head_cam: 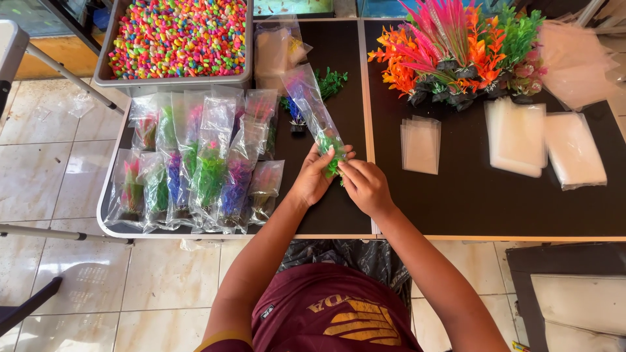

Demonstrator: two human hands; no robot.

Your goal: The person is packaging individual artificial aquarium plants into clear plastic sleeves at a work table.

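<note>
1. Head view: left hand (313,177) and right hand (365,186) both pinch the lower end of a clear sleeve bag (312,111) holding a green plastic plant (332,151).
2. Bag sits over the black table (456,202), just right of the packed plant bags (195,169), its top angled toward the tray of coloured pebbles (173,36).
3. Step, as I read it: seating the plant in the sleeve.
4. Next likely needs a firm push while keeping the mouth open.
</note>
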